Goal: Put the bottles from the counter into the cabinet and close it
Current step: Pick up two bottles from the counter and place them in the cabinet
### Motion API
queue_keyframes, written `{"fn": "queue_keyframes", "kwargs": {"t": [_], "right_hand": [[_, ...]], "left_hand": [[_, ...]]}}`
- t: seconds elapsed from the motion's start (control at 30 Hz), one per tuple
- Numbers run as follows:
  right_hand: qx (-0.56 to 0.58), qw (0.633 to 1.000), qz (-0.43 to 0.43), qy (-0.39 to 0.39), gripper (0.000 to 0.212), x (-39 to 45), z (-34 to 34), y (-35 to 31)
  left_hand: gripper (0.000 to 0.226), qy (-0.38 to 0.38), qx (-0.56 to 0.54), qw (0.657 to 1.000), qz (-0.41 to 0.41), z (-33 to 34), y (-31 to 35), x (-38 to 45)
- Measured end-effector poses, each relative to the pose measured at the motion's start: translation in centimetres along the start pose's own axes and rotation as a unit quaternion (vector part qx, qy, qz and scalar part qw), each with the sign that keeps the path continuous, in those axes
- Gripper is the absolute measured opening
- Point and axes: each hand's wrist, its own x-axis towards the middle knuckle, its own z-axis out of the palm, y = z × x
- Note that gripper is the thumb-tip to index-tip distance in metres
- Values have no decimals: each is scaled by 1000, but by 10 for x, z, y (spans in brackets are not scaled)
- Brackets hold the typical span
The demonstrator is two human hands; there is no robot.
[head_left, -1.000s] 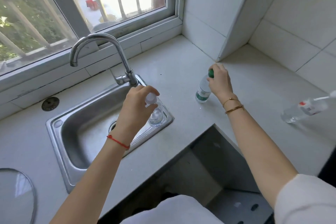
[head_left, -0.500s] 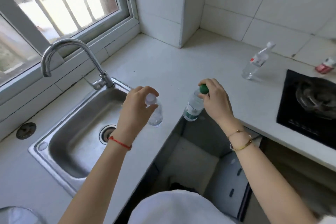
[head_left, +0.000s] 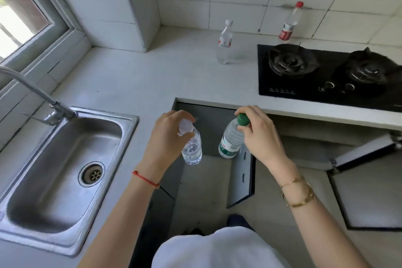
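Note:
My left hand point(head_left: 167, 137) grips a clear white-capped bottle point(head_left: 192, 148) by its neck. My right hand point(head_left: 258, 135) holds a green-capped bottle point(head_left: 230, 141) with a green label by its cap. Both bottles hang in the air off the counter edge, above the open space in front of the cabinet. A cabinet door point(head_left: 241, 178) stands open below them, and a second door point(head_left: 365, 154) is swung open to the right. On the counter point(head_left: 152, 76) stand a white-capped bottle point(head_left: 225, 43) near the corner and a red-capped bottle point(head_left: 290, 22) against the wall behind the stove.
A steel sink point(head_left: 65, 163) with a tap point(head_left: 37, 93) lies to the left. A black gas stove point(head_left: 326, 72) with two burners fills the counter on the right. A window point(head_left: 19, 13) is at the far left. Tiled walls close the back.
Both hands lifted their bottles off the counter and drew them back over the edge. My view turned right and down, bringing the stove, the red-capped bottle and the open doors into sight.

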Motion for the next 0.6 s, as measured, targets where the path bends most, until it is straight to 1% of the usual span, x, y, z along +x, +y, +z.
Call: {"fn": "queue_keyframes", "kwargs": {"t": [0.17,0.3,0.43,0.6], "right_hand": [[-8,999,30,39,33,-30,-36,47],[-23,998,43,51,31,-47,-70,95],[-60,997,37,25,28,-54,-107,151],[-76,997,19,-22,28,-48,-142,226]], "left_hand": [[29,-40,-1,997,59,46,48,3],[26,-49,-6,996,74,93,92,8],[29,-32,-17,998,60,141,138,15],[31,-14,-24,999,17,208,189,28]]}}
